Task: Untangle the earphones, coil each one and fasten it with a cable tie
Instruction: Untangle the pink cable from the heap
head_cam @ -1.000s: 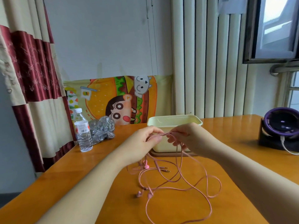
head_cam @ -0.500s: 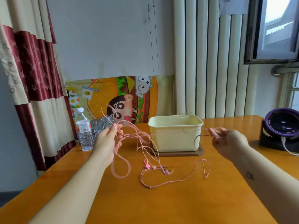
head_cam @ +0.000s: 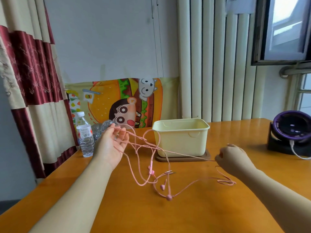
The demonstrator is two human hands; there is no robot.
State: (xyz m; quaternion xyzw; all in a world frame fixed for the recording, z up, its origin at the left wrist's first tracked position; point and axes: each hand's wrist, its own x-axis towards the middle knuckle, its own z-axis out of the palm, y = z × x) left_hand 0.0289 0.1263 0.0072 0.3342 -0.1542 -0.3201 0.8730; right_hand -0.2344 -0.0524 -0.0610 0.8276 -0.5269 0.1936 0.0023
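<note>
I see both hands up over the counter (head_cam: 193,214), spread apart with the pink earphones (head_cam: 152,172) strung between them. Left hand (head_cam: 111,145) is palm-up near the bottle (head_cam: 84,136), fingers loosely spread, grip open, with several cable strands draped over the fingers and running off to the right. Right hand (head_cam: 233,158) sits in front of and to the right of the tub (head_cam: 182,137), back toward the camera, fingers curled, grip closed on one taut strand that comes across in front of the tub from the left hand. Rest of the earphones hang down in a tangle between the hands: loops sag to the counter, pink earbuds lie on the wood near centre, one metal plug lies just in front of the tub's mat (head_cam: 183,159), and a small loop of cable lies on the counter below the right wrist. Tub is pale yellow, standing upright on the brown mat. A crumpled clear plastic bag (head_cam: 101,128) sits behind the left hand, partly hidden. Purple-rimmed fan (head_cam: 292,130) at far right on the counter, white cord off its front. I can't tell how many earphones are in the tangle.
</note>
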